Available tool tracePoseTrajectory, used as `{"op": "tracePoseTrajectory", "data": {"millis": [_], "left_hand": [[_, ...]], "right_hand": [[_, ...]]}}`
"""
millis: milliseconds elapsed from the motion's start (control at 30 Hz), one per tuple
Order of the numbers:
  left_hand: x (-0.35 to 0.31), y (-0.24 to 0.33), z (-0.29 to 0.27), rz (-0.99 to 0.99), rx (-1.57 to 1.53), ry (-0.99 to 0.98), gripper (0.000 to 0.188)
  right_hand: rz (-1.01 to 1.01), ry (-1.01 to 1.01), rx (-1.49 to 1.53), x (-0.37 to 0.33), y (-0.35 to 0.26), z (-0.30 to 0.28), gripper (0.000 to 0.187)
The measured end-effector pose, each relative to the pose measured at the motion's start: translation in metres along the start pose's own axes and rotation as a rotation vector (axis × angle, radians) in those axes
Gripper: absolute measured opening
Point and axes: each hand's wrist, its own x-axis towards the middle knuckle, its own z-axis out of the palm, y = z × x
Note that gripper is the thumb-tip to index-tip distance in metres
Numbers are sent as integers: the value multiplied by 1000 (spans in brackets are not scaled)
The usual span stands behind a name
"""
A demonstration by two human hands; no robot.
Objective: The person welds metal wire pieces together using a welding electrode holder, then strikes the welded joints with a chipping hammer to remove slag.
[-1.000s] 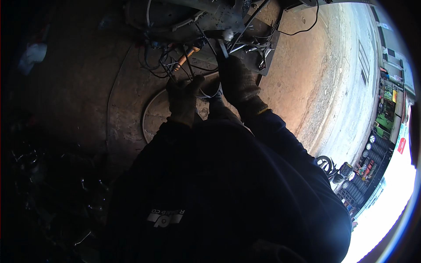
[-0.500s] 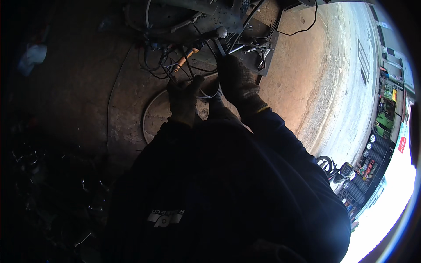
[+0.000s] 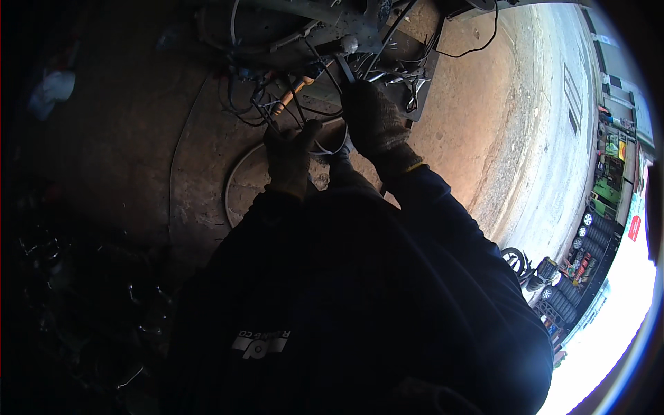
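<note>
Both my hands wear dark knitted work gloves. My right hand [image 3: 373, 124] is closed around the lower end of a flat grey metal strip [image 3: 344, 69], which reaches up toward a rounded metal knob [image 3: 349, 44] on a dark metal frame [image 3: 283, 31]. To its left, my left hand [image 3: 288, 158] has its fingers bent among black cables [image 3: 259, 104]; what it grips is hidden in shadow. Just beyond that hand lies a tool with an orange handle [image 3: 293, 95].
Several metal tools [image 3: 415, 90] lie on a dark plate [image 3: 430, 72] at the right. A pale hose [image 3: 228, 183] curves over the brown floor [image 3: 200, 159], and a thin cable [image 3: 174, 155] runs farther left. Beyond the right side is a road [image 3: 546, 124], with stacked tyres [image 3: 598, 238] across it.
My right hand has shifted slightly up and left, and the metal strip has moved up with it. My left hand stays nearly in place.
</note>
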Motion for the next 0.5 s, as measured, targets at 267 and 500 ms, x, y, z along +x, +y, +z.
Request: {"op": "tracePoseTrajectory", "data": {"millis": [267,500], "left_hand": [[6,-11,0,-18,-147,-60,103],[0,2,-3,-34,-125,-77,105]], "right_hand": [[103,26,97,-12,-10,5,25],[153,204,502,-24,-34,-4,25]]}}
